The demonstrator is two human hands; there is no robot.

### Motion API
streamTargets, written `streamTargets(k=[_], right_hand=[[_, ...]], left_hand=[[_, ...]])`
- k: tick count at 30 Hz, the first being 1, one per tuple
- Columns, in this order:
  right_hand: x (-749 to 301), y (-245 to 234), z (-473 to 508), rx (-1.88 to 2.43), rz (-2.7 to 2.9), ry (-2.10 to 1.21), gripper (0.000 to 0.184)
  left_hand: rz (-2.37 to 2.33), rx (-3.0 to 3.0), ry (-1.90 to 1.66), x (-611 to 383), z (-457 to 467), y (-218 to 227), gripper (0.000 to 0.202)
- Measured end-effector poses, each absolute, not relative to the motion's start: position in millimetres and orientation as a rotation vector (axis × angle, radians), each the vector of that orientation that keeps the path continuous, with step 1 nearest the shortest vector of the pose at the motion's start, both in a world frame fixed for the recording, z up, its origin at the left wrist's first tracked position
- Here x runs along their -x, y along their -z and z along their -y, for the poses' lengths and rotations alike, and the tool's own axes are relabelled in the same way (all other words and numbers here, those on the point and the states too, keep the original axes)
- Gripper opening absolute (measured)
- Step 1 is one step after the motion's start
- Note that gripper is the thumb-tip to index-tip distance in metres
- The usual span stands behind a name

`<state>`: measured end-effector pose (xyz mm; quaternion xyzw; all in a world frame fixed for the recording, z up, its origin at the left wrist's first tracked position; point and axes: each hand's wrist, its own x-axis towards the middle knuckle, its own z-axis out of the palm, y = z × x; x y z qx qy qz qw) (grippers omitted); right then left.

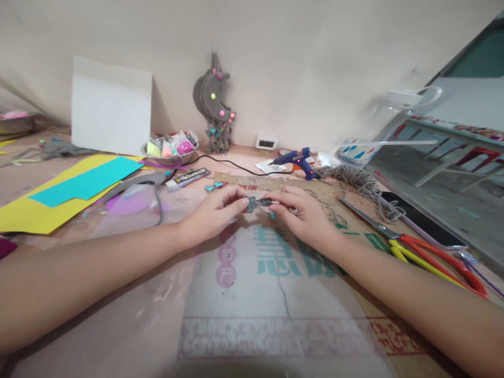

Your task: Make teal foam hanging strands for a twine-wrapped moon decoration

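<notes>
My left hand (220, 212) is closed, its thumb and finger pinching a small grey-and-teal piece (251, 203). Against its right side lies a thin dark, shiny piece (263, 202), pinched in the fingertips of my right hand (299, 212); its kind is too small to make out. Both hands meet just above a printed cardboard sheet (315, 325) under clear plastic. Small teal hearts (213, 186) rest on the table beyond my left hand. Another bit of teal (272, 215) shows beneath my right fingers, and a thin grey string (284, 294) trails down over the sheet.
A blue glue gun (293, 160) stands behind my hands near grey yarn (354, 181). To the right are scissors (429, 257), a phone (423, 218) and a clear jug (388, 118). Leftward lie coloured sheets (88, 181) and a bowl (169, 157). A grey moon ornament (214, 100) hangs behind.
</notes>
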<state>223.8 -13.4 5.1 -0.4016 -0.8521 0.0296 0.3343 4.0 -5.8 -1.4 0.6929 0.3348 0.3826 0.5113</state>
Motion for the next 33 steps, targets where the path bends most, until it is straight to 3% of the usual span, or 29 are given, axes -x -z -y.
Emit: streamTargets(k=[10,33], right_hand=[[-222.1,-4.6,14.4,1.132,2.158,-0.277,0.023],[-219.7,-2.8,17.2,1.144,2.004,-0.220,0.027]], left_hand=[[-0.817,-1.612,-0.935,-4.6,6.3,0.9,0.020],[-0.860,-1.738,-0.950,-4.2,4.3,1.4,0.019]])
